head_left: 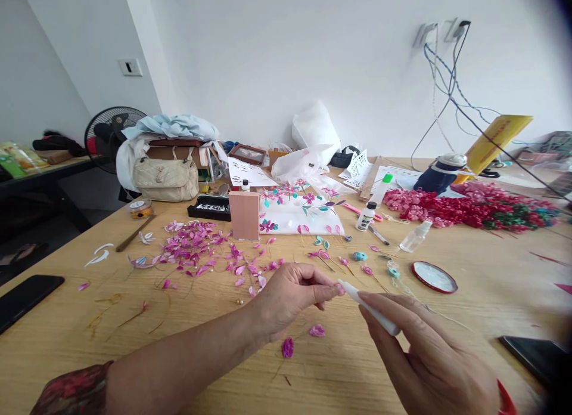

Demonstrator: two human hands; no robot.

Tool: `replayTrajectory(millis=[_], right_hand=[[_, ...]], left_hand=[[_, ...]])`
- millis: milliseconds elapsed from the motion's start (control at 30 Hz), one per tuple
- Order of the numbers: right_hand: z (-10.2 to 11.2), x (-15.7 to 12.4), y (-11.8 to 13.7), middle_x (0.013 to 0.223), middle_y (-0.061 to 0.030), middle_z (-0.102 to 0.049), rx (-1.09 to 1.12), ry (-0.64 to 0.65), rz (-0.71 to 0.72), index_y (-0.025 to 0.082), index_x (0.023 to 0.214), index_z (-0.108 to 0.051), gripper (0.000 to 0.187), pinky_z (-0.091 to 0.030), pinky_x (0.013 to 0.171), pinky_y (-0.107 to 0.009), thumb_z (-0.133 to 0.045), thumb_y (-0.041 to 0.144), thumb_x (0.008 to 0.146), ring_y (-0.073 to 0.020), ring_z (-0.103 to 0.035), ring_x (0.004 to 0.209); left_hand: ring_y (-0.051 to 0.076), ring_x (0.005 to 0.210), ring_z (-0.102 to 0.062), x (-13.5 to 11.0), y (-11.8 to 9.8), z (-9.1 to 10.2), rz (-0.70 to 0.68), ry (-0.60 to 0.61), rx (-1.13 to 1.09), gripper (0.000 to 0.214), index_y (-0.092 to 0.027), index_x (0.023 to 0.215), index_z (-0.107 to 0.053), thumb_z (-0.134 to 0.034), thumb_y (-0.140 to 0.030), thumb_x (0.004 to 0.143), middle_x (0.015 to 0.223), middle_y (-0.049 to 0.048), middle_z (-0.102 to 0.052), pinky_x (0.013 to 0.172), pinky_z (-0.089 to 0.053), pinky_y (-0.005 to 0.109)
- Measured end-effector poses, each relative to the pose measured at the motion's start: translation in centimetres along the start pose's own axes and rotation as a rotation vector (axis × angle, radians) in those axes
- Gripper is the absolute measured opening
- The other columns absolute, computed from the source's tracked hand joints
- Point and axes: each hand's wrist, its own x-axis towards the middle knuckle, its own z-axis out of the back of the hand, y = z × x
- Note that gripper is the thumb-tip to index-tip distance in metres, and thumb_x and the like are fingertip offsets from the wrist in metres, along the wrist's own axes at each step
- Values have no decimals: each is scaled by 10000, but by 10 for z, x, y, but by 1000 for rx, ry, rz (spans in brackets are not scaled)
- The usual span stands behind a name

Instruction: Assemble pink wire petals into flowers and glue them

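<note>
My left hand (292, 296) hovers over the wooden table (134, 343), fingers pinched on a small pink petal (340, 289). My right hand (429, 355) grips a slim white glue tube (370, 307), its tip touching that petal. Two pink petal pieces (302, 338) lie on the table just below my hands. Many loose pink petals (201, 248) are scattered further back on the left.
A red-rimmed lid (434, 277), small bottles (365, 217), a white foam block with stuck flowers (299, 215), a wooden block (243, 215) and a heap of red and pink flowers (465, 206) sit behind. Phones lie at the left edge (24, 297) and right edge (531, 354). A beige bag (165, 177) stands at the back left.
</note>
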Motion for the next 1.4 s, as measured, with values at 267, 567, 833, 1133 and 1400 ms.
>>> replayTrajectory(millis=[267, 567, 833, 1133, 1400], right_hand=[[1, -2, 3, 780, -31, -636, 7, 13, -11, 193, 976, -544, 188, -462, 586, -229, -499, 104, 817, -134, -611, 662], [1, 0, 3, 766, -26, -631, 22, 14, -5, 180, 936, -551, 151, -459, 588, -211, -512, 105, 810, -124, -615, 658], [2, 0, 2, 722, -21, -636, -38, 9, -5, 192, 900, -552, 116, -464, 556, -220, -497, 132, 818, -132, -616, 612], [1, -1, 3, 771, -28, -642, 52, -43, -119, 205, 943, -577, 163, -490, 556, -216, -541, 161, 791, -143, -626, 643], [2, -3, -2, 565, 22, -592, 391, -116, -510, 208, 868, -617, 109, -440, 372, -194, -551, 240, 788, -137, -588, 474]], left_hand=[[68, 539, -427, 1, 2, 3, -20, 15, -17, 122, -142, 590, -633, -677, -251, 623, 549, -33, -507, 567, -330, 222], [72, 551, -430, 1, 0, 3, -36, 7, 28, 123, -141, 604, -639, -679, -256, 625, 569, -27, -512, 556, -332, 220], [73, 559, -432, 1, 2, 2, -20, -6, 50, 144, -150, 609, -649, -693, -287, 616, 583, -22, -529, 559, -339, 218], [77, 580, -435, 1, 3, 4, -91, 23, 45, 165, -155, 635, -662, -684, -318, 636, 607, -14, -530, 558, -350, 211], [72, 552, -416, -1, -2, 1, -95, 26, 29, 166, -152, 602, -645, -685, -310, 633, 559, -31, -494, 551, -347, 219]])
